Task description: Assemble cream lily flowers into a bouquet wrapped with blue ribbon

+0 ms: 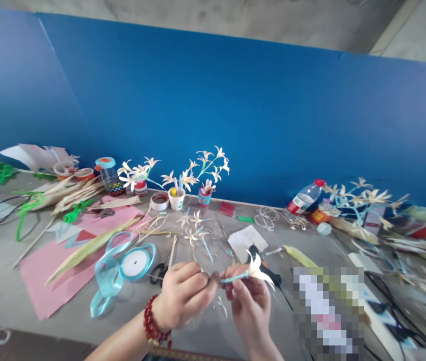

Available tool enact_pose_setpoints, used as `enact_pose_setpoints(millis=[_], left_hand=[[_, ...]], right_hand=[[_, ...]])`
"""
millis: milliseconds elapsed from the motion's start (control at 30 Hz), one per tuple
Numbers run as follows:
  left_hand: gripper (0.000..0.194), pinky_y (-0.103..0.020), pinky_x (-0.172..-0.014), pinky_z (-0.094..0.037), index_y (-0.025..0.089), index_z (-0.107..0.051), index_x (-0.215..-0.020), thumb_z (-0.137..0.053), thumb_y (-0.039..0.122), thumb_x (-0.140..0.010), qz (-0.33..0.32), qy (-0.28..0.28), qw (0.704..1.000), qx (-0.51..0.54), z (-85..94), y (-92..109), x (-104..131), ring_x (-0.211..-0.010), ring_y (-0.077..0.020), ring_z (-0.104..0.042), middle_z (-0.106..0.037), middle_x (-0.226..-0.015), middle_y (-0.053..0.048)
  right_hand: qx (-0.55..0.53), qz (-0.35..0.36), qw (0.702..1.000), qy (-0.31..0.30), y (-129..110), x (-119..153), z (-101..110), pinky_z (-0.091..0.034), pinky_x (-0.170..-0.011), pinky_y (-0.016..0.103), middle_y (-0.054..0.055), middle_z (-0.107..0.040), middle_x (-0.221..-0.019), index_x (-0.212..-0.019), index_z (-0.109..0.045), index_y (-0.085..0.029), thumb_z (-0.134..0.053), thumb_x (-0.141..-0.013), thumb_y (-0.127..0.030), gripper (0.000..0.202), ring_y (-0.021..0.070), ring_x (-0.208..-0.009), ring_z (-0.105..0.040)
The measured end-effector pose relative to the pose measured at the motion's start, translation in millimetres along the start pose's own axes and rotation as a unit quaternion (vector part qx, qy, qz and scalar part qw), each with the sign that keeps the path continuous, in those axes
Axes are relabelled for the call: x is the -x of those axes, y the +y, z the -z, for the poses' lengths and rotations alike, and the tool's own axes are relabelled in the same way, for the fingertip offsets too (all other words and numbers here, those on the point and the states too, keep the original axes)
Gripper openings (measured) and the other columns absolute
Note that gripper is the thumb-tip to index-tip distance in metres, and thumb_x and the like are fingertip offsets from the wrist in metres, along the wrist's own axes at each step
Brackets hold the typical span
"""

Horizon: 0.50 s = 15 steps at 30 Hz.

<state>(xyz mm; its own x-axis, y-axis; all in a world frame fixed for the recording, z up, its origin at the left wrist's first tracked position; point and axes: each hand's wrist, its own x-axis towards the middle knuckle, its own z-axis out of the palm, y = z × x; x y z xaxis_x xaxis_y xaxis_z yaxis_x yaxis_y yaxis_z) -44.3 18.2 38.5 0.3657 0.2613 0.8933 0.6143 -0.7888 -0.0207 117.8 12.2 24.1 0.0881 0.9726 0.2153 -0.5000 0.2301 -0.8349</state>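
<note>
"Where are your hands?"

"Mine are nearly together, low over a cluttered grey bench (271,328). My right hand (249,303) pinches a cream-white flower with pointed petals (260,269) by its pale-blue wrapped stem, thumb against fingers."

"And the other?"

"My left hand (186,293), a red beaded bracelet (152,318) at its wrist, has its fingers curled closed at the free end of that stem. I cannot tell whether it touches the stem or grips anything."

"How does the flower sit?"

"Up off the bench, in front of me, stem nearly level, petals pointing to the right."

"What surrounds you?"

"Left of my hands, a spool of glossy light-blue ribbon (135,262) lies with loops spilling beside it, near large pink paper sheets (53,276). Black-handled scissors (156,274) lie just beside my left hand, partly hidden."

"And farther back?"

"Small pale loose flowers (191,236) lie on the bench. Behind them, more blooms rise near a white cup (176,202), and a clear plastic bottle with a red cap (306,197) leans at the right, before a blue wall panel (213,100)."
</note>
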Motion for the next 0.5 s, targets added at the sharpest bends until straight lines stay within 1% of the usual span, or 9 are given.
enact_pose_setpoints(millis=[133, 300, 500], left_hand=[[0.015, -0.028, -0.049, -0.038, 0.011, -0.065, -0.104, -0.055, 0.007, -0.093, 0.007, 0.004, 1.0, 0.014, 0.1, -0.7, 0.6, -0.054, -0.0126, -0.051, -0.063, -0.062, 0.0], [0.018, -0.029, -0.051, -0.042, 0.009, -0.064, -0.107, -0.055, 0.007, -0.093, 0.022, -0.004, 0.999, 0.026, -0.8, -0.9, 3.7, -0.056, -0.0142, -0.053, -0.064, -0.065, -0.001], [0.018, -0.03, -0.051, -0.039, 0.01, -0.065, -0.107, -0.054, 0.006, -0.092, 0.025, -0.005, 0.999, 0.034, -2.3, 1.1, 5.6, -0.056, -0.0143, -0.051, -0.062, -0.064, -0.001]], right_hand=[[-0.005, -0.01, 1.0, 0.025, 1.7, 1.1, 0.9, -0.046, -0.042, 0.019, 0.003, -0.068, -0.061, -0.072, -0.077, -0.02, -0.088, -0.071, -0.035, 0.019, 0.012, -0.049, -0.059], [-0.003, -0.017, 0.999, 0.034, 1.9, 1.1, -0.1, -0.047, -0.042, 0.02, 0.003, -0.068, -0.061, -0.071, -0.076, -0.019, -0.09, -0.068, -0.034, 0.02, 0.013, -0.05, -0.06], [-0.009, -0.014, 0.999, 0.041, 1.4, 1.8, -1.9, -0.048, -0.044, 0.017, 0.001, -0.068, -0.064, -0.072, -0.075, -0.02, -0.089, -0.07, -0.033, 0.019, 0.0099, -0.05, -0.059]])
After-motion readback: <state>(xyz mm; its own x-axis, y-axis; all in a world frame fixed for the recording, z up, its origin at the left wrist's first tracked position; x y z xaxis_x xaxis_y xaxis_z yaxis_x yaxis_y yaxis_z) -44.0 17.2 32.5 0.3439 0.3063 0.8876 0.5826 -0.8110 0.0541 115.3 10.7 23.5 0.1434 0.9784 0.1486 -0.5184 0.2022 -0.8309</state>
